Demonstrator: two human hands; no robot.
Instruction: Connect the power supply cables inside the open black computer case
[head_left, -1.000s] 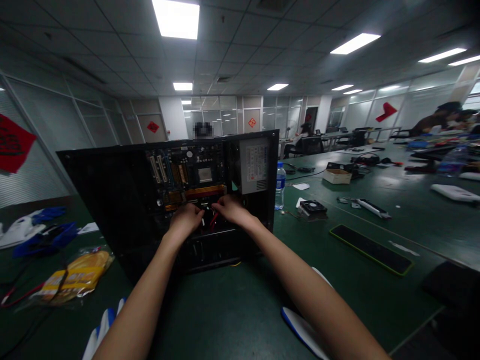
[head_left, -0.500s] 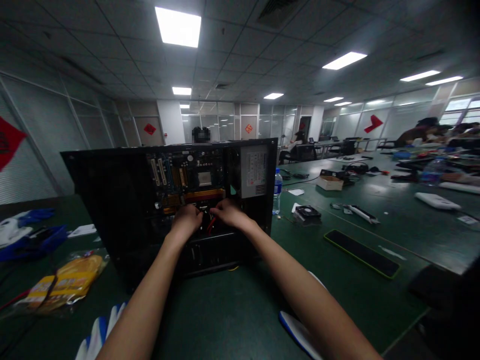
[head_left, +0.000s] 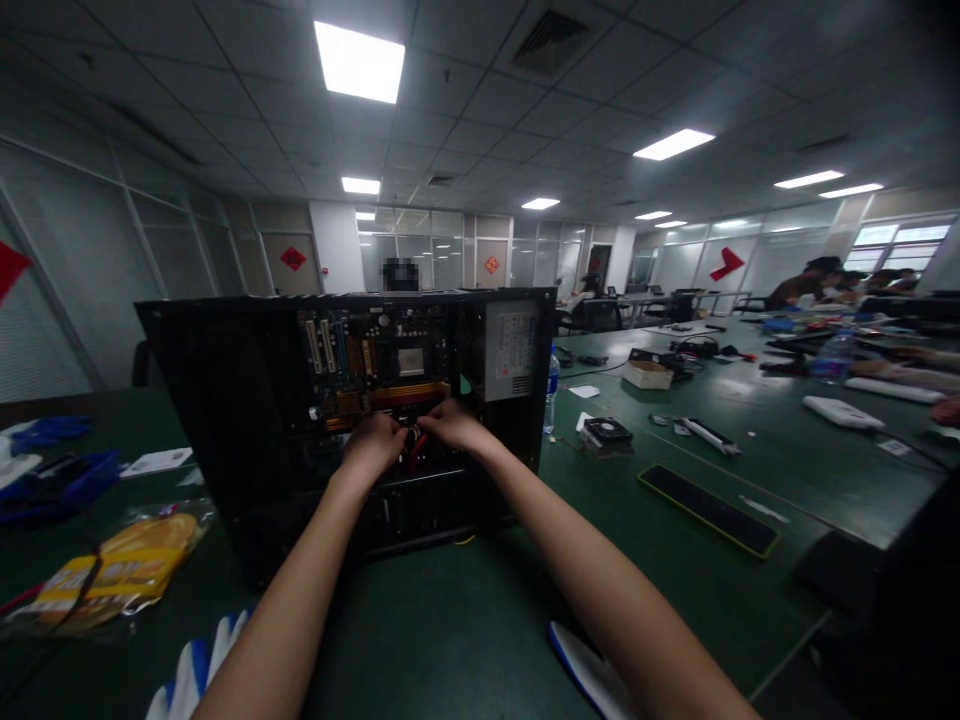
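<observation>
A black computer case stands before me with its open side towards me. Inside it are a motherboard with a square metal chip and, at upper right, a silver power supply. Both hands reach into the lower part of the case, below the orange memory slots. My left hand is closed, and what its fingertips pinch is too dark to name. Close beside it, my right hand is closed at the fingertips on a thin red cable.
White-and-blue gloves lie near my forearms. A yellow packet and a blue tray are at left. To the right are a water bottle, a cooling fan, a dark flat strip and a small box. People sit farther back.
The view has shifted slightly, moving the room leftward and a little down in the picture. Both hands stay at nearly the same spot in the case, fingers closed.
</observation>
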